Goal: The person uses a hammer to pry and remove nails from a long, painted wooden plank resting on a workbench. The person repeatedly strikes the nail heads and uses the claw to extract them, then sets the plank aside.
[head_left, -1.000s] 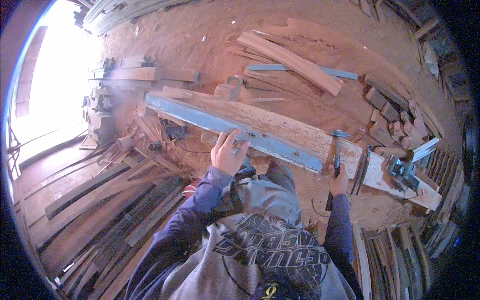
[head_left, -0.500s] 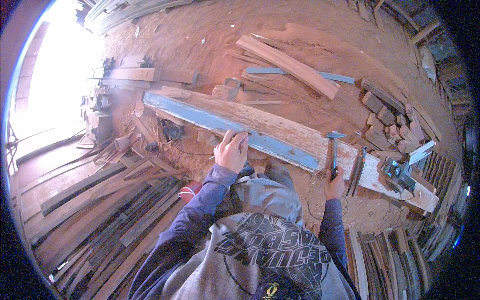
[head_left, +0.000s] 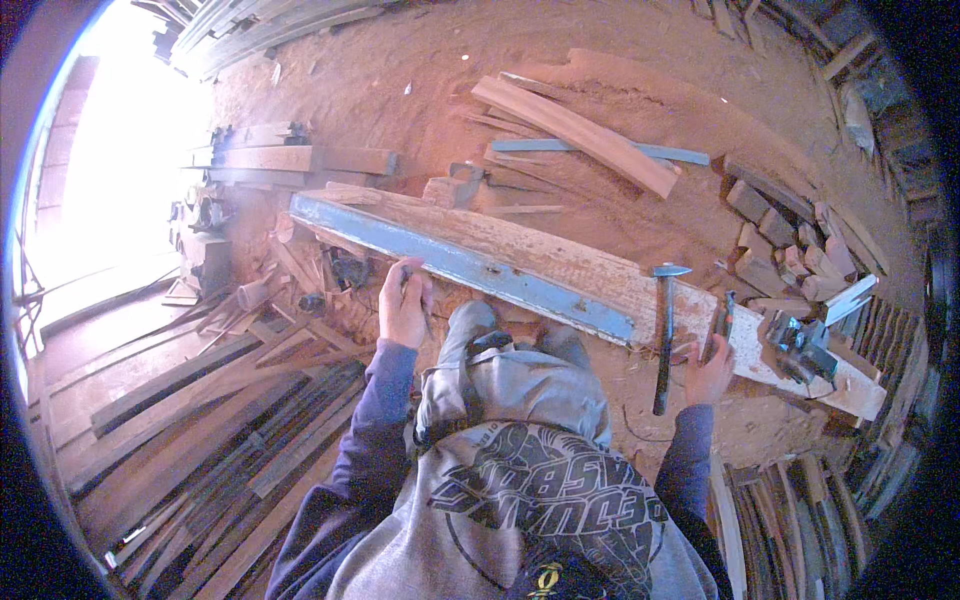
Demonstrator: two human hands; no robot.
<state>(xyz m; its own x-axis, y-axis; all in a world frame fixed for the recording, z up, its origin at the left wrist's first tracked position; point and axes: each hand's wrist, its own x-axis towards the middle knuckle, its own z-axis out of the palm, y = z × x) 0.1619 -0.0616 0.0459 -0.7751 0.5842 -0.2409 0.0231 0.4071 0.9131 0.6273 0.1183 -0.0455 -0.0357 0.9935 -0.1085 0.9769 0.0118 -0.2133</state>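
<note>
A long worn plank [head_left: 560, 245] lies across in front of me, with a blue-painted board [head_left: 470, 263] along its near side. Close to the blue board's near edge, my left hand [head_left: 404, 308] is closed, fingertips together; what they hold is too small to make out. My right hand [head_left: 708, 372] closes round the handles of dark pincers [head_left: 727, 313] at the plank's right part. Just left of that hand rests a hammer [head_left: 665, 330], its head on the plank and its handle sticking out over the near edge, untouched.
A dark metal tool [head_left: 798, 348], perhaps a plane, sits on the plank's right end. Stacked wood strips [head_left: 220, 440] fill the left, with more strips [head_left: 785, 520] at lower right. Beyond the plank lie loose boards [head_left: 575, 135] and a pile of wood blocks [head_left: 790, 245].
My right hand has let go of the hammer, leaving it on the plank, and moved right to the pincers. My left hand has moved left, off the blue board's face.
</note>
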